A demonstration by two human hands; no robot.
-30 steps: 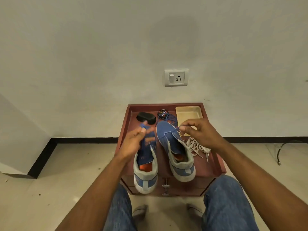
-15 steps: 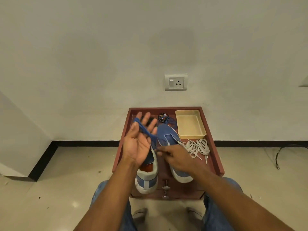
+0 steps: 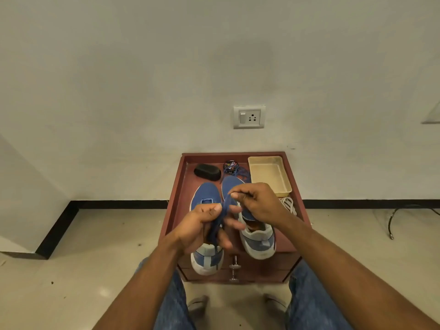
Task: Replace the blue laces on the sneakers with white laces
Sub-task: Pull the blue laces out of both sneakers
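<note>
Two blue sneakers with grey heels stand side by side on a small red-brown cabinet top point(image 3: 176, 194), the left sneaker point(image 3: 206, 197) and the right sneaker point(image 3: 258, 238). My left hand point(image 3: 202, 228) holds a bundled blue lace point(image 3: 217, 225) over the left sneaker. My right hand point(image 3: 258, 203) pinches the upper end of the same lace above the right sneaker. White laces point(image 3: 289, 204) lie in a heap at the right edge, partly hidden by my right wrist. More blue lace point(image 3: 242, 173) lies behind the shoes.
A beige plastic tray point(image 3: 270, 175) sits at the back right of the cabinet top, with a round polish tin point(image 3: 231, 166) and a black brush point(image 3: 207, 171) at the back. A drawer knob point(image 3: 234, 266) sticks out in front. A wall socket point(image 3: 249, 117) is above. My knees flank the cabinet.
My left hand went from open with the lace draped over it to gripping the lace. My right hand rose from the right sneaker and took the lace's upper end.
</note>
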